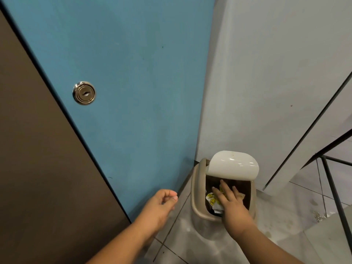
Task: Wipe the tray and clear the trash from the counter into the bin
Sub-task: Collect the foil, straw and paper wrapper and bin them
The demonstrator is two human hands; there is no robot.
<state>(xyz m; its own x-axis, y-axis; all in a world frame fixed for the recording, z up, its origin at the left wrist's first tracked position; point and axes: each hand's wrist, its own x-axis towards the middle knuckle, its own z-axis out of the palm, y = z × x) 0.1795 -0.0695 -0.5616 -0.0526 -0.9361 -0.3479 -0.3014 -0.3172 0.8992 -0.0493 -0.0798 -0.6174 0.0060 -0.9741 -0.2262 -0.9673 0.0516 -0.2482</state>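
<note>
A beige bin [196,193] stands on the tiled floor in the corner, its white swing lid [233,164] tipped up at the back. Inside lies trash [211,200], a white wrapper with yellow smiley faces and some brownish paper. My right hand [229,201] reaches into the bin's mouth with straight, spread fingers over the trash; I see nothing gripped in it. My left hand [162,203] hangs left of the bin, above the floor, fingers loosely curled and holding nothing. No tray or counter is in view.
A blue door [122,73] with a round metal lock [84,93] fills the left, beside a brown panel [34,159]. A pale wall rises behind the bin. Black metal rails [331,185] stand at the right over grey floor tiles.
</note>
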